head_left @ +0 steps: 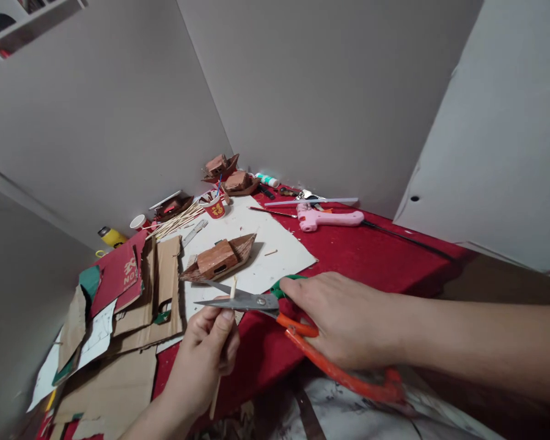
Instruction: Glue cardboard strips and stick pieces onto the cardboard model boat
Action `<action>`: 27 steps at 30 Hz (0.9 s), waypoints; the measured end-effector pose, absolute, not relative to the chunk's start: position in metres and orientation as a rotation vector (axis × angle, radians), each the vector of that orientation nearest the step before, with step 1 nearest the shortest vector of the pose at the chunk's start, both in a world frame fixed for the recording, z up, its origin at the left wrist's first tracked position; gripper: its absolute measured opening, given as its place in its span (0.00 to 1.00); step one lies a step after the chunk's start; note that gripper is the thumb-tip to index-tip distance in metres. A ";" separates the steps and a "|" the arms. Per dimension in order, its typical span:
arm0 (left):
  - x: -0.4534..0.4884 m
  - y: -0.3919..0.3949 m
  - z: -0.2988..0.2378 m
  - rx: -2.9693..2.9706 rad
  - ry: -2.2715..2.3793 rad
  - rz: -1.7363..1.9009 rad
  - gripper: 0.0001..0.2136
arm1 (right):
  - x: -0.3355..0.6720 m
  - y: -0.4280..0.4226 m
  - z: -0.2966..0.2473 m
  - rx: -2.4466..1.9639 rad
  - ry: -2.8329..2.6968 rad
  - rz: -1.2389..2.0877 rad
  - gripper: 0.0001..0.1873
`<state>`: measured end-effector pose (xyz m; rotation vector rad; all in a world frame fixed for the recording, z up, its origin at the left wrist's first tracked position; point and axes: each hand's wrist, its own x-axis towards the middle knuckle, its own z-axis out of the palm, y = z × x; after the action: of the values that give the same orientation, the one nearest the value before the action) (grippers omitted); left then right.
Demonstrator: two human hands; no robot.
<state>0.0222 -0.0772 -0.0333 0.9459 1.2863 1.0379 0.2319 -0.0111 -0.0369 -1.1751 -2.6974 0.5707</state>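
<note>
My left hand (214,342) pinches a thin wooden stick (233,287), whose tip sticks up above the thumb while its lower end hangs below the fist. Closed round the handles of a pair of scissors (247,302) is my right hand (334,318); one handle is green, the other orange. The parted blades point left, with the stick between them just above my left fingers. Behind the blades a brown model boat (220,259) with a cabin rests on a white sheet (279,253).
Cardboard pieces (114,379) are piled at the left. A pink glue gun (330,217) lies on the red cloth (371,263). Further back are a red paper cup (214,208), thin sticks (178,219), a utility knife (195,232) and more model boats (239,182). Grey panels (325,91) enclose the table.
</note>
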 end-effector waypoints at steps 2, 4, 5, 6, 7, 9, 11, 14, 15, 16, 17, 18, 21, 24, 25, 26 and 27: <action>0.024 -0.077 -0.029 0.858 1.287 1.012 0.22 | 0.231 -0.010 -0.038 -1.178 -2.691 0.516 0.08; 0.028 -0.078 -0.025 0.782 1.303 1.019 0.24 | 0.229 -0.008 -0.037 -1.171 -2.685 0.481 0.08; 0.031 -0.078 -0.024 0.753 1.314 1.033 0.25 | 0.228 -0.008 -0.037 -1.170 -2.681 0.468 0.08; 0.033 -0.078 -0.024 0.730 1.324 1.049 0.25 | 0.227 -0.007 -0.037 -1.168 -2.677 0.456 0.08; 0.036 -0.077 -0.024 0.715 1.330 1.066 0.26 | 0.226 -0.006 -0.037 -1.174 -2.672 0.442 0.09; 0.040 -0.075 -0.026 0.699 1.336 1.087 0.26 | 0.224 -0.005 -0.038 -1.190 -2.666 0.403 0.10; 0.043 -0.071 -0.030 0.690 1.347 1.103 0.26 | 0.222 -0.002 -0.039 -1.197 -2.667 0.376 0.12; 0.043 -0.064 -0.033 0.693 1.356 1.126 0.26 | 0.223 0.003 -0.037 -1.210 -2.671 0.388 0.14; 0.042 -0.062 -0.033 0.711 1.351 1.129 0.26 | 0.225 0.006 -0.035 -1.211 -2.684 0.426 0.15; 0.041 -0.060 -0.032 0.736 1.346 1.132 0.26 | 0.227 0.008 -0.033 -1.201 -2.703 0.481 0.15; 0.040 -0.059 -0.032 0.760 1.345 1.136 0.25 | 0.230 0.011 -0.030 -1.181 -2.726 0.546 0.15; 0.040 -0.059 -0.031 0.777 1.349 1.148 0.25 | 0.233 0.013 -0.027 -1.151 -2.749 0.607 0.15; 0.039 -0.063 -0.029 0.770 1.361 1.174 0.24 | 0.241 0.016 -0.018 -1.076 -2.793 0.745 0.14; 0.041 -0.066 -0.028 0.766 1.336 1.175 0.22 | 0.240 0.016 -0.010 -1.084 -2.814 0.898 0.12; 0.041 -0.066 -0.027 0.786 1.322 1.208 0.21 | 0.238 0.015 -0.008 -1.064 -2.823 0.961 0.11; 0.042 -0.065 -0.026 0.814 1.306 1.253 0.20 | 0.235 0.015 -0.005 -1.029 -2.831 1.017 0.10; 0.042 -0.064 -0.025 0.841 1.294 1.298 0.19 | 0.232 0.014 -0.003 -0.986 -2.835 1.056 0.08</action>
<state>0.0418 -0.0640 -0.0246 0.8411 1.2940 1.2976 0.2323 0.0142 -0.0032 -0.9861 -2.8352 1.0561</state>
